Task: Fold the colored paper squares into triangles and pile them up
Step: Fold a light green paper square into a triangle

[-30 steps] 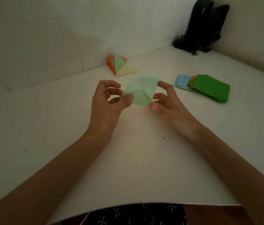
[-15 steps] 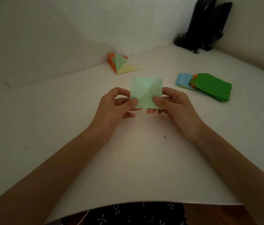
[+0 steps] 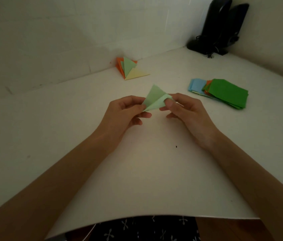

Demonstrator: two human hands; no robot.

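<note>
Pale green paper (image 3: 155,100) is held above the tabletop (image 3: 154,171), half folded; left hand (image 3: 126,113) and right hand (image 3: 187,110) grips pinched on opposite corners so edges can be aligned.

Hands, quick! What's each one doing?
Left hand: pinching the green paper.
Right hand: pinching the same paper's other end.

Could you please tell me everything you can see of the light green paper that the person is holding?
The light green paper is thin and matte, partly folded: a darker-looking flap stands up to a point while a paler flap lies lower, meeting along a diagonal crease. It is held above the white table, not resting on it. The left hand pinches its lower left corner, and the right hand pinches its right corner with the thumb on top.
</note>
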